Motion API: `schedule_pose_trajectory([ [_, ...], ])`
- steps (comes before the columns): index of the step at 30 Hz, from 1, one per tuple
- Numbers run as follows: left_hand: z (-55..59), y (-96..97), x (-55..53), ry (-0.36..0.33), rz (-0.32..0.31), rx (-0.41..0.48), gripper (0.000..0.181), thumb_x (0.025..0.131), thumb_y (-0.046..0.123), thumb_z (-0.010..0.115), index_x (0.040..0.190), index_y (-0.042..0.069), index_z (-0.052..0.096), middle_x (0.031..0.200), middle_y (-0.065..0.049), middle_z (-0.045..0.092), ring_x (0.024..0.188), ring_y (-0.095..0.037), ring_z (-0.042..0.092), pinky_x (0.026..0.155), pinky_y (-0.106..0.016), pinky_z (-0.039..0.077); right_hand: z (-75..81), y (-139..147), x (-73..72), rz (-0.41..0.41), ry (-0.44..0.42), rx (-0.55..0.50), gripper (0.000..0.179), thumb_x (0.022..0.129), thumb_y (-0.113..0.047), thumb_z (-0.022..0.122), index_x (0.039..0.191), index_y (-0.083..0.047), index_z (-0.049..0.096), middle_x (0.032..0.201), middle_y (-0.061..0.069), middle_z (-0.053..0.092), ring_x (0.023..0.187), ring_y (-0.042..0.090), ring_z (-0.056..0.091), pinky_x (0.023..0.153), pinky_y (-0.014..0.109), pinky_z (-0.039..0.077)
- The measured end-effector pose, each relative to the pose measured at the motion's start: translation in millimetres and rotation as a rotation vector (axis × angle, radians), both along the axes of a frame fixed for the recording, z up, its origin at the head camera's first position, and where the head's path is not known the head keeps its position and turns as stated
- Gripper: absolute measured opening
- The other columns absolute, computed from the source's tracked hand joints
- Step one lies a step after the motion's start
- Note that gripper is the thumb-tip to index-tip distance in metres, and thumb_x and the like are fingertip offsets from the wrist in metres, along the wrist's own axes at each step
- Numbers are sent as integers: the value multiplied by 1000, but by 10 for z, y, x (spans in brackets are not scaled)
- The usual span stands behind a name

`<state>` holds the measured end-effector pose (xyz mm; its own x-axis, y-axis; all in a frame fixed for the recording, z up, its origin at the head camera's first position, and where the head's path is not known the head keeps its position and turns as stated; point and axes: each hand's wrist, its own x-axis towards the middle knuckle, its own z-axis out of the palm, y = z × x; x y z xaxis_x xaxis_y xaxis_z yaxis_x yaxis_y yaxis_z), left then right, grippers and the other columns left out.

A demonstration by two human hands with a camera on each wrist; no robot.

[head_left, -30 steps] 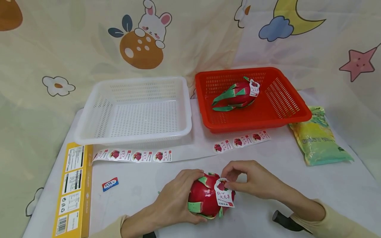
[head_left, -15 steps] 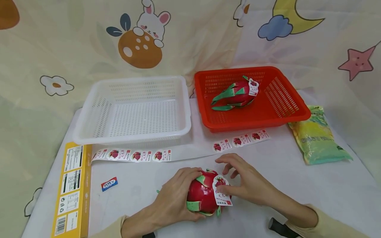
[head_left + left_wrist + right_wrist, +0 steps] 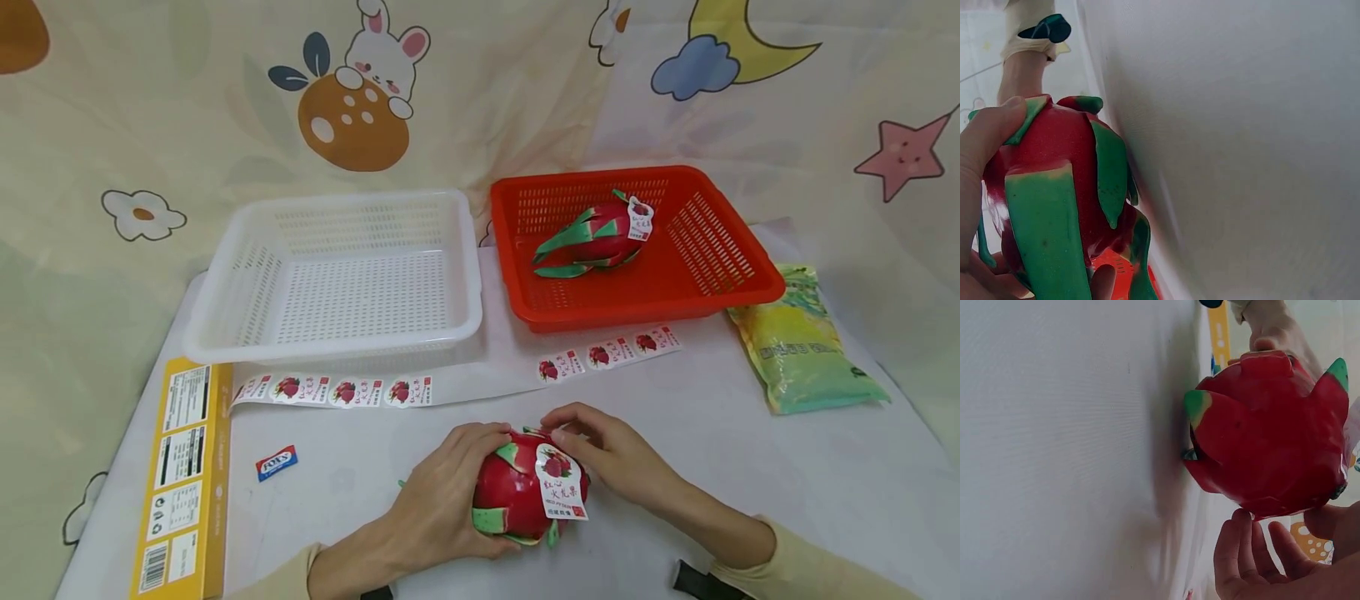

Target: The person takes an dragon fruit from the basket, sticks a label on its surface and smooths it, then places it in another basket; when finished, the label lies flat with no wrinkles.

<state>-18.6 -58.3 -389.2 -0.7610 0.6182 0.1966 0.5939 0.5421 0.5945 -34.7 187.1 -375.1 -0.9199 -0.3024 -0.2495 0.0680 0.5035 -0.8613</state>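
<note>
My left hand point(image 3: 438, 493) grips a red dragon fruit point(image 3: 512, 493) with green-tipped scales from its left side, low over the white table. In the left wrist view the thumb lies on the skin of the dragon fruit point(image 3: 1060, 137), with other fingers beneath it. A white printed sticker point(image 3: 564, 492) lies on the fruit's right-hand face, free of fingers. My right hand point(image 3: 630, 458) touches the fruit's upper right side, its fingers relaxed and lightly bent. The right wrist view has the fingertips of the right hand point(image 3: 1260, 556) just against the fruit's skin.
Behind stand a white basket point(image 3: 367, 292) and a red basket point(image 3: 652, 312), which holds another stickered dragon fruit point(image 3: 596, 237). A sticker strip point(image 3: 480, 385) runs before them. Left lie a yellow box point(image 3: 183, 483) and a small FOX'S packet point(image 3: 277, 463); a green-yellow bag point(image 3: 810, 350) lies right.
My right thumb has come off the sticker, and the right hand now touches the fruit's upper edge. The sticker is fully uncovered. My left hand keeps its hold on the fruit.
</note>
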Motion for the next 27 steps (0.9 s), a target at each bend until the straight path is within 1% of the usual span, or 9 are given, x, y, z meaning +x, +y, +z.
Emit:
schedule_pose_trajectory([
  [3, -2, -7, 0, -29, 9, 11, 99, 58, 39, 92, 139, 16, 39, 138, 3, 46, 128, -9, 43, 83, -25, 57, 31, 9, 28, 2, -8, -17, 41, 93, -32, 62, 127, -10, 55, 125, 7, 61, 114, 24, 56, 80, 20, 54],
  [5, -3, -11, 0, -40, 15, 13, 99, 58, 39, 92, 139, 17, 39, 138, 4, 46, 128, -8, 43, 83, -25, 57, 62, -2, 57, 9, -19, -13, 49, 89, -34, 67, 130, -11, 52, 127, 7, 59, 114, 24, 56, 80, 22, 54],
  [9, -6, -15, 0, -28, 14, 13, 100, 58, 40, 92, 139, 16, 39, 138, 4, 46, 127, -8, 42, 83, -25, 57, 88, -41, 120, 43, -2, 56, 70, 79, -41, 77, 136, -17, 45, 131, 4, 54, 115, 23, 53, 82, 25, 53],
  [12, -7, -11, -1, -18, 8, 14, 99, 58, 40, 92, 139, 16, 40, 138, 3, 46, 127, -8, 43, 84, -25, 57, 70, -58, 159, 56, 12, 77, 79, 74, -43, 80, 138, -19, 42, 132, 3, 51, 117, 23, 51, 83, 26, 53],
  [14, -8, -7, -5, -23, 4, 13, 99, 58, 40, 92, 138, 16, 40, 138, 3, 46, 128, -8, 43, 83, -25, 57, 58, -54, 174, 54, 11, 71, 81, 72, -44, 81, 139, -20, 41, 133, 4, 51, 118, 24, 50, 84, 27, 53],
  [17, -9, -9, -11, -54, 8, 15, 99, 59, 40, 91, 139, 17, 39, 139, 4, 46, 128, -8, 42, 83, -24, 57, 49, -31, 189, 60, -3, 44, 83, 71, -44, 82, 140, -20, 41, 135, 4, 49, 120, 25, 49, 85, 28, 53],
  [21, -18, -22, -21, -98, 20, 36, 99, 59, 38, 92, 140, 18, 38, 138, 5, 45, 128, -8, 42, 83, -24, 57, 27, 9, 205, 93, -13, -25, 83, 73, -41, 81, 141, -19, 39, 141, 6, 45, 123, 28, 46, 87, 26, 53],
  [24, -31, -31, -31, -98, 22, 56, 99, 58, 38, 92, 139, 17, 39, 138, 5, 45, 128, -8, 42, 83, -25, 57, -22, 37, 211, 113, 0, -82, 80, 76, -36, 81, 141, -19, 40, 141, 6, 44, 124, 29, 44, 87, 26, 54],
  [27, -44, -41, -39, -77, 21, 68, 100, 57, 39, 92, 139, 17, 39, 137, 5, 46, 126, -7, 42, 84, -25, 57, -95, 64, 213, 121, 35, -122, 76, 77, -33, 81, 141, -20, 41, 140, 5, 44, 124, 23, 44, 87, 26, 54],
])
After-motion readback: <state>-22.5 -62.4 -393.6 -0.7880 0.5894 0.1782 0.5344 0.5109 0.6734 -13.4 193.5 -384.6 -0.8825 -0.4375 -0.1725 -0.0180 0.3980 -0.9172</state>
